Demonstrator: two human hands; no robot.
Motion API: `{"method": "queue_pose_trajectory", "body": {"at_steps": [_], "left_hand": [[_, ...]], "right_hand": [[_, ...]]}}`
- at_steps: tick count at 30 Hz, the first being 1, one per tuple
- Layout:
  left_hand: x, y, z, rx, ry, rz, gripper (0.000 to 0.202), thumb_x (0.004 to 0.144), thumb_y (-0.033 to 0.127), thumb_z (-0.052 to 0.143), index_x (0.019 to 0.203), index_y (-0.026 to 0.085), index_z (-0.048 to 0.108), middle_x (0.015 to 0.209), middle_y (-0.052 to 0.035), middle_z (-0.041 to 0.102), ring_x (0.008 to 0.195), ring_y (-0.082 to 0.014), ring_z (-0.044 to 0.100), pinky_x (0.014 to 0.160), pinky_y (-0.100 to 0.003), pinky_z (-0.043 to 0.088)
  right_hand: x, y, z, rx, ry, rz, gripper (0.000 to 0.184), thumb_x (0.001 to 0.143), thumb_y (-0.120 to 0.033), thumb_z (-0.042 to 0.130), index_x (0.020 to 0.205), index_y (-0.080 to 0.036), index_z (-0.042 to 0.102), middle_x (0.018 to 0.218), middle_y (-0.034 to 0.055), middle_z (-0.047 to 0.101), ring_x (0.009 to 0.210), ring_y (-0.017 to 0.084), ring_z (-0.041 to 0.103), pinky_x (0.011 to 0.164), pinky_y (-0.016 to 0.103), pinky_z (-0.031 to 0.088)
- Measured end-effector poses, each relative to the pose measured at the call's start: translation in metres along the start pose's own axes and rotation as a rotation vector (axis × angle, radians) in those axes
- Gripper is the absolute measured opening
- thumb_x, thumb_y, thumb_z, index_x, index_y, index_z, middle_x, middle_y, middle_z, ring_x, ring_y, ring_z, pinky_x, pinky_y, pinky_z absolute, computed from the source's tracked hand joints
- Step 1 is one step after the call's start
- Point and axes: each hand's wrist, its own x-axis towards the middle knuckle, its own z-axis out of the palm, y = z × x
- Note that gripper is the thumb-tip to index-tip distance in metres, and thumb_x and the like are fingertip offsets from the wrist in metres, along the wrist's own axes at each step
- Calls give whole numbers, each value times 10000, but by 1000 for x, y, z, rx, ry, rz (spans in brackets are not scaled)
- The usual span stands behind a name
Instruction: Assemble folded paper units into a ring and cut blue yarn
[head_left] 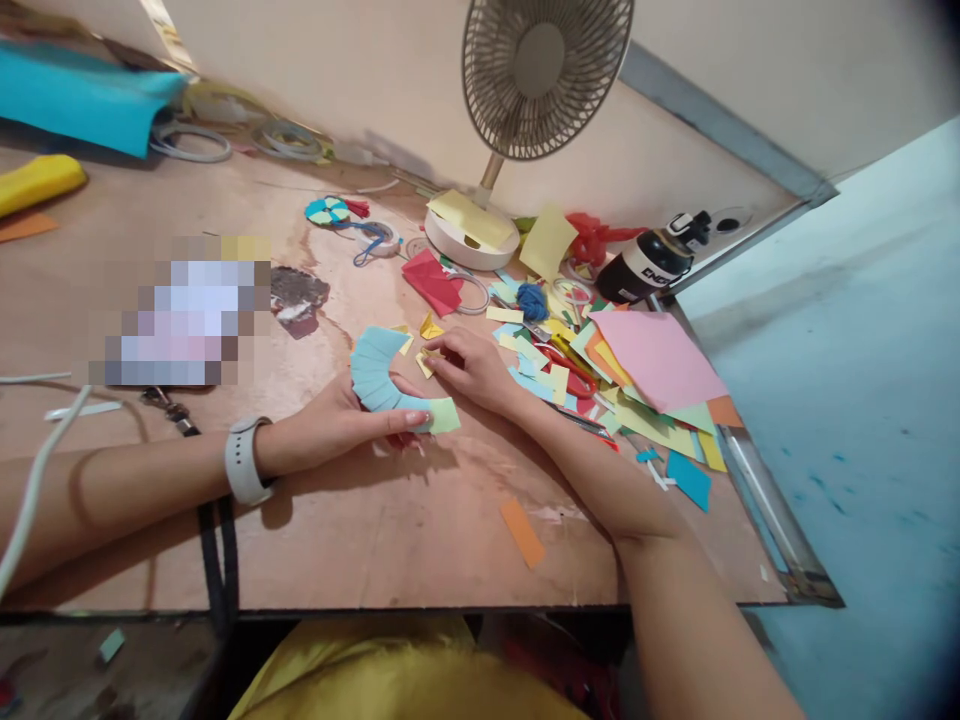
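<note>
Left hand [337, 425], watch [244, 460] on wrist, clamped on blue paper fan [375, 375]: thumb laid on top, fingers tucked beneath. Fan held just above table [420, 520], in front of person. Arc curved from far end down toward near right, hollow side turned to right hand [472, 365]; green slip [444, 415] at near tip. Right hand curled, fingertips set at yellow scrap [425, 362]; grip not discernible. Plywood top littered with coloured offcuts, pink sheet [660, 355], bottle [652, 265]. Desk fan [544, 75] stood against beige wall.
</note>
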Motion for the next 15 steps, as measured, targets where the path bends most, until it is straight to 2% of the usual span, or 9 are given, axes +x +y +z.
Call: {"method": "queue_pose_trajectory", "body": {"at_steps": [3, 5, 7, 8, 11, 13, 15], "left_hand": [[2, -2, -1, 33, 80, 78, 210, 883, 407, 832, 942, 206, 815, 893, -44, 804, 747, -154, 729, 668, -214, 599], [4, -4, -2, 55, 109, 142, 190, 889, 393, 827, 967, 220, 834, 1055, -61, 819, 915, -183, 751, 814, -246, 612], [4, -5, -4, 79, 74, 175, 187, 909, 386, 809, 1002, 227, 840, 1133, -70, 814, 1031, -211, 745, 903, -278, 604], [4, -5, -4, 91, 44, 170, 195, 918, 389, 800, 1025, 229, 837, 1128, -70, 813, 1025, -216, 745, 891, -286, 608], [2, -7, -5, 125, -19, 113, 213, 938, 402, 781, 1071, 238, 815, 1041, -57, 807, 908, -199, 743, 750, -254, 611], [1, -7, -5, 110, -22, 94, 210, 931, 400, 790, 1075, 247, 807, 1020, -50, 800, 863, -185, 735, 695, -231, 600], [1, -7, -5, 59, 1, 117, 192, 915, 389, 812, 1050, 253, 820, 1035, -49, 804, 862, -176, 737, 714, -228, 605]], "right_hand": [[-1, -12, -4, 291, 65, 153, 311, 893, -485, 744, 976, -186, 748, 865, 20, 692, 745, 141, 592, 686, 278, 484], [-4, -26, -9, 480, 44, 268, 386, 853, -539, 778, 992, -182, 734, 829, 1, 689, 658, 121, 576, 613, 267, 479], [-12, -42, -10, 529, -7, 322, 368, 860, -517, 779, 1006, -182, 737, 788, -8, 690, 623, 118, 585, 598, 269, 492], [-17, -49, -10, 498, -12, 310, 319, 874, -477, 771, 1000, -185, 744, 807, 3, 710, 652, 126, 608, 617, 275, 507], [-32, -64, -4, 245, 121, 162, 127, 930, -294, 699, 941, -200, 784, 870, 31, 725, 794, 153, 644, 731, 305, 524], [-40, -65, -3, 176, 135, 43, 144, 944, -245, 674, 968, -219, 814, 856, 27, 686, 827, 158, 628, 769, 317, 523], [-43, -60, -6, 210, 50, -26, 203, 945, -247, 686, 1095, -250, 823, 907, 26, 653, 853, 158, 613, 774, 316, 528]]}}
